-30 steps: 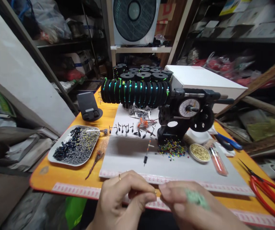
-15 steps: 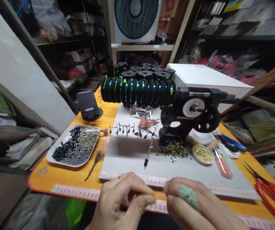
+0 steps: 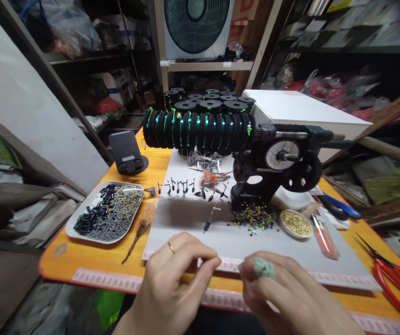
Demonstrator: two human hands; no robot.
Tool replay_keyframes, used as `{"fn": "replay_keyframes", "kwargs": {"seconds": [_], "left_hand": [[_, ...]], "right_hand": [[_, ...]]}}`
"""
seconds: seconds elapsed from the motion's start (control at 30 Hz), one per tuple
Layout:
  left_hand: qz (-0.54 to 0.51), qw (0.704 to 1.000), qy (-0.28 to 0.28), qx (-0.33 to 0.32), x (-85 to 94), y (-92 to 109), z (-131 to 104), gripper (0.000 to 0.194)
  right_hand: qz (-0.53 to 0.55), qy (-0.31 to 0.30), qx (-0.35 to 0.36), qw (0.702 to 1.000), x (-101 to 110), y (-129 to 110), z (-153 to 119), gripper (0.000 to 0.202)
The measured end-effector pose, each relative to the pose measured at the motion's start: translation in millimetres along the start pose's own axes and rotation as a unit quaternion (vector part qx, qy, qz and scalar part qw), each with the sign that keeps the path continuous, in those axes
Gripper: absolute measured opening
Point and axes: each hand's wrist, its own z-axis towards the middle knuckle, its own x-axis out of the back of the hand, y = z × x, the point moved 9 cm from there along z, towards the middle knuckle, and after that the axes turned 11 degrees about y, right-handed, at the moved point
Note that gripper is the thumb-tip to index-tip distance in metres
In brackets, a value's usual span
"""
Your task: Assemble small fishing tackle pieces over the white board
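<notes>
Set well to the left of the left hand, on a yellow-orange table (image 3: 63, 261): a shallow white tray (image 3: 69, 229) heaped with small black and grey pieces

Nearer that hand, just left of and beyond its knuckles: a slender brown bundle with a splayed end (image 3: 137, 239)

Left hand (image 3: 177, 277): narrowed to a pinch, thumb tip meeting forefinger tip; cannot tell whether gripping anything tiny; wearing a thin gold-coloured ring (image 3: 171, 248); held low at the near edge, back turned up, fingertips pointing right

Beyond the gap between both hands, lying untouched on a flat white board (image 3: 175, 214): a slim rod with orange tip, pale crosspiece and black cylindrical end (image 3: 208, 224)

Right hand (image 3: 283, 288): bent narrow, fingertips just apart from the left ones; cannot tell whether holding anything; bearing a pale green finger wrap (image 3: 264, 268); angled leftward, knuckles up

Beyond it: scattered multicoloured beads (image 3: 254, 216), then a round white dish of gold-coloured bits (image 3: 298, 237)

Farther right: red-handled, dark-tipped scissors (image 3: 382, 266)
</notes>
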Motion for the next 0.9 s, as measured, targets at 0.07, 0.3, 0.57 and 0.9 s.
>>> {"fn": "replay_keyframes", "kwargs": {"seconds": [0.07, 0.3, 0.57, 0.9], "left_hand": [[0.051, 0.998, -0.009, -0.041, -5.4, 6.8, 0.2, 0.014], [0.020, 0.999, -0.037, 0.033, -19.5, -0.5, -3.4, 0.017], [-0.009, 0.982, -0.043, 0.185, -8.8, -23.8, -0.8, 0.016], [-0.034, 0.977, -0.053, 0.202, -16.3, -26.1, -9.3, 0.012]], "right_hand": [[-0.009, 0.001, -0.006, 1.000, -2.4, -1.4, 6.6, 0.026], [0.060, 0.100, -0.020, 0.993, 6.9, -0.1, 25.1, 0.021], [0.202, 0.146, -0.159, 0.955, 16.5, 27.6, 18.8, 0.037], [0.257, 0.186, -0.292, 0.902, 6.6, 41.2, -7.2, 0.035]]}}
